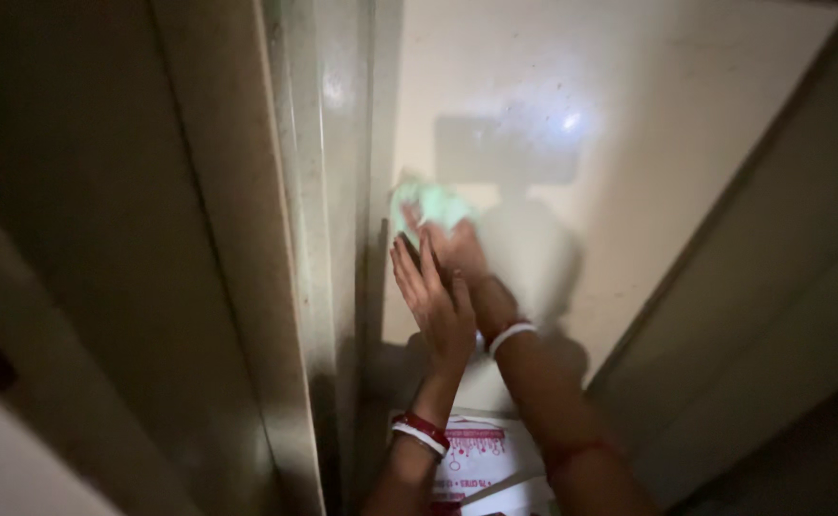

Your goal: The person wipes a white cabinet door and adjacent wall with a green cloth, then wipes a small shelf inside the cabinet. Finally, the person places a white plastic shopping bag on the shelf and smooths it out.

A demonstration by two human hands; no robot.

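Observation:
My right hand [457, 250] presses a light green cloth [428, 205] flat against a cream panel [629, 115], close to its left edge. My left hand [433, 296] lies open just below and left of it, fingers spread and pointing up, palm towards the panel and partly over my right wrist. Both wrists carry red and white bangles. The cloth is partly hidden under my right fingers.
A tall pale door frame [328, 191] runs vertically left of the cloth. A dark beige wall [103, 239] fills the left side. A white box with red print [476, 459] sits below my arms. A dark frame edge [725, 210] slants at right.

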